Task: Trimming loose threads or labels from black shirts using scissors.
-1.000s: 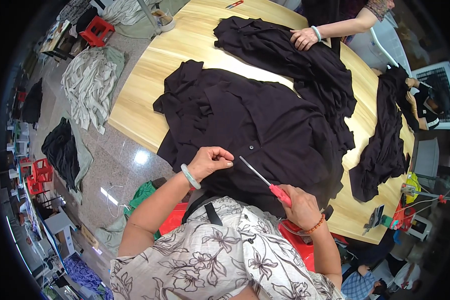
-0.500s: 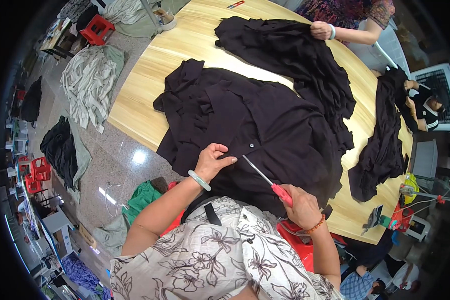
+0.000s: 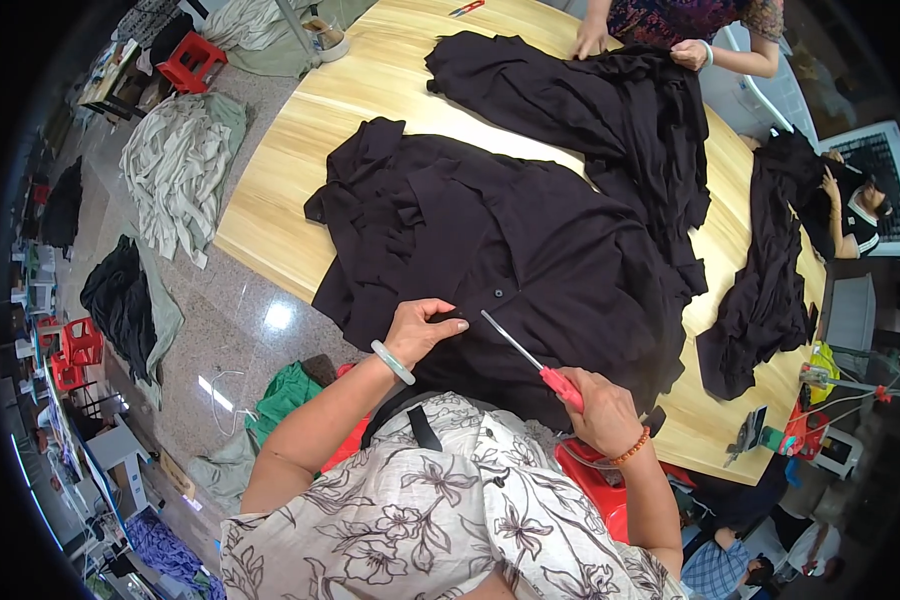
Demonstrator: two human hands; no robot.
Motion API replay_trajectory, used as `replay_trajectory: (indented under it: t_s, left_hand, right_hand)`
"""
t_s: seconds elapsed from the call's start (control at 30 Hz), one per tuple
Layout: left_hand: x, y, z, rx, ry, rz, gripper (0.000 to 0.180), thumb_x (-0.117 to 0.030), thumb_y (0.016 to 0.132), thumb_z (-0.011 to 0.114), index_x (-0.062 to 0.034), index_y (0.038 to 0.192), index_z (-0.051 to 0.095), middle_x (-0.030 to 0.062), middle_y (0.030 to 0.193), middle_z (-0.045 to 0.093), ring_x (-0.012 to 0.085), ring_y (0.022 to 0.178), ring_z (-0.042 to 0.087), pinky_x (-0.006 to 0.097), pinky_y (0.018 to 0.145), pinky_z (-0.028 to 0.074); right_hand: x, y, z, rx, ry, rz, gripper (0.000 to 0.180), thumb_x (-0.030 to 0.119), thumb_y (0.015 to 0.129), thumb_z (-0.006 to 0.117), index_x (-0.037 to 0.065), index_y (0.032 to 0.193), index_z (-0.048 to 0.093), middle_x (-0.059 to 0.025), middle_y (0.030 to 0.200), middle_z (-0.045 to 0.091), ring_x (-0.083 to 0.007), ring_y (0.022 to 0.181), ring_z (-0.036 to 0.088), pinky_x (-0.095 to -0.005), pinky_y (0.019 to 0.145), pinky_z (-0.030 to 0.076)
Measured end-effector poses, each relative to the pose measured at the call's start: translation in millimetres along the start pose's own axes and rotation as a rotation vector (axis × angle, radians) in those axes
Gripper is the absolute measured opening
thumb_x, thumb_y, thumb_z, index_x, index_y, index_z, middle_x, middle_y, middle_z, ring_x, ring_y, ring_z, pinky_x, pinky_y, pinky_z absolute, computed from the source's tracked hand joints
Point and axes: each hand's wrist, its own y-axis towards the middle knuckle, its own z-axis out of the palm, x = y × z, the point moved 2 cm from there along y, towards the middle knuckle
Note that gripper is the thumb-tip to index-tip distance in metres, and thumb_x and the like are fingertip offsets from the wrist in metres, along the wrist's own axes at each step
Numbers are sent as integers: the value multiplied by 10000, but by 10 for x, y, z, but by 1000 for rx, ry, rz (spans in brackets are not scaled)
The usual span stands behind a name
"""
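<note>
1 wood-grain counter point(image 3: 370, 70) carries 3 spreads of dark cloth. The biggest, a dark garment point(image 3: 560, 250), lies crumpled before the person, partly under the left hand point(image 3: 422, 330) and reaching well past it. The 2nd spread, a long dark cloth point(image 3: 570, 90), lies beyond, with a co-worker's 2 hands point(image 3: 689, 54) at its far edge; the 3rd, a dark bundle point(image 3: 760, 290), is near the right edge. The left hand has thumb and forefinger drawn close; I cannot tell whether fabric is between them. The right hand point(image 3: 605, 410) grasps 1 red-handled tool point(image 3: 550, 377), its slim metal shaft slanting up and left over the garment, tip just right of the left fingertips. 1 pair of snips point(image 3: 467, 8) rests at the far edge. Smallest, 1 button point(image 3: 499, 293) shows on the garment, just beyond the shaft's tip.
</note>
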Motion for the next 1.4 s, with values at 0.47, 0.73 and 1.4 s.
replay_trajectory:
  t_s: [0.47,0.73,1.4]
  left_hand:
    - [-184,-51,-89,-171,698,630,131,-111,659,708,-19,734,652,46,728,615,221,752,517,336,707,400]
    - [-178,-91,-65,-144,679,610,123,-110,660,686,-33,750,652,30,760,622,210,782,534,328,745,368]
    - [-592,-68,-36,43,272,567,86,55,740,663,36,791,597,42,763,566,92,705,515,215,630,403]
  right_hand:
    - [69,-8,-86,133,-36,-12,244,168,816,625,75,1033,564,-170,715,635,-356,674,626,-423,621,490]
    - [102,22,-69,150,-61,-2,236,181,823,615,74,1028,565,-167,708,637,-350,668,631,-421,614,494]
    - [57,-26,225,99,114,-25,323,117,766,619,69,1082,575,-174,915,638,-336,858,624,-406,722,491]
